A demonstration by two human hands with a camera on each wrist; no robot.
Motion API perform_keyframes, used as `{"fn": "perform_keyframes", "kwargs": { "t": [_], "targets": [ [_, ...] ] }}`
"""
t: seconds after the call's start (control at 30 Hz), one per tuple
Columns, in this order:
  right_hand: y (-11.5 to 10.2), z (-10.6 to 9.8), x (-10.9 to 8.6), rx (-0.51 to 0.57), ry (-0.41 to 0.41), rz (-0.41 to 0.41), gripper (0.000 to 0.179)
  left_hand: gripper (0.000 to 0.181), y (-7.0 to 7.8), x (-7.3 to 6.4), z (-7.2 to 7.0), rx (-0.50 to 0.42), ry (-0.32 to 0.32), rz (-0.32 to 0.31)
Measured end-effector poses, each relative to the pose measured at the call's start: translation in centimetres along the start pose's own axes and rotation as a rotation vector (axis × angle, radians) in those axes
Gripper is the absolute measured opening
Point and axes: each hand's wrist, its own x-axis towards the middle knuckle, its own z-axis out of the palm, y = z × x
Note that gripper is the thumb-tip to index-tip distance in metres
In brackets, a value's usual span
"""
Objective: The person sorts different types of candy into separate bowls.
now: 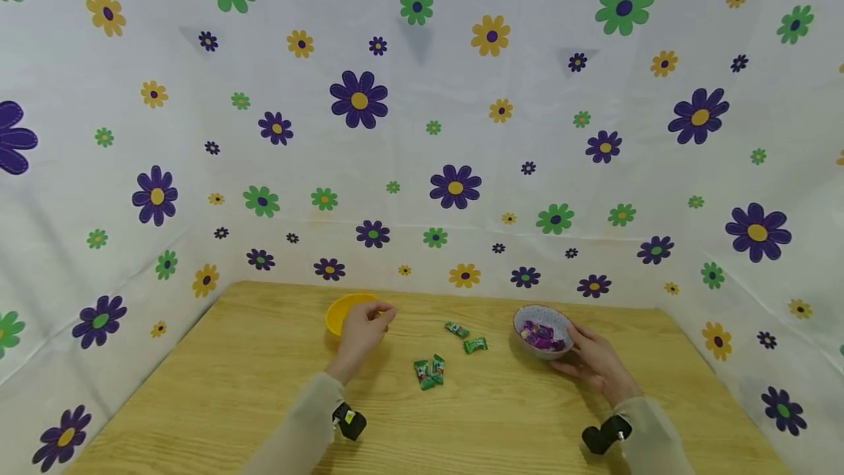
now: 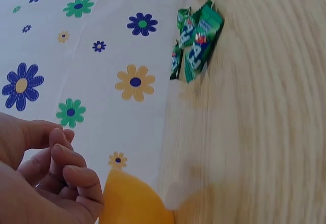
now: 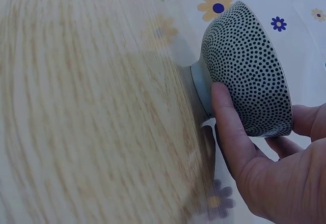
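My right hand [image 1: 596, 361] grips a small bowl [image 3: 247, 74] with dark dots outside, fingers at its underside and thumb near the rim. Purple-wrapped candies [image 1: 542, 336] lie in this bowl, which is tilted toward me. Its foot is close to the tabletop. Over the right side of a yellow bowl [image 1: 335, 311] hovers my left hand [image 1: 364, 330], its fingers loosely curled, with thumb and index tips close together. Nothing shows between them in the left wrist view. The yellow bowl's inside is mostly hidden by that hand. Several green-wrapped candies [image 2: 204, 43] lie between the two bowls.
The light wooden table [image 1: 217, 387] meets a white flowered cloth [image 1: 395, 167] at the back and both sides. Black wrist cameras sit on the left cuff [image 1: 310, 413] and the right cuff [image 1: 649, 427].
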Motion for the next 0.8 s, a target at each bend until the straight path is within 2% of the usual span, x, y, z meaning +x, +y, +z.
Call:
{"fn": "perform_keyframes", "kwargs": {
  "t": [0.27,0.6,0.8],
  "targets": [
    [-0.1,-0.3,-0.2,-0.015,-0.001,-0.019,0.057,0.02,-1.0,0.5,-2.0,0.016,0.061,-0.007],
    [-0.6,-0.6,-0.8,-0.069,0.02,-0.008,0.056,0.022,-1.7,0.8,-4.3,0.119,0.142,-0.015],
    [-0.6,-0.8,-0.6,-0.066,0.039,-0.026,0.055,0.021,-2.4,1.6,-5.4,0.171,0.204,-0.026]
  ]
}}
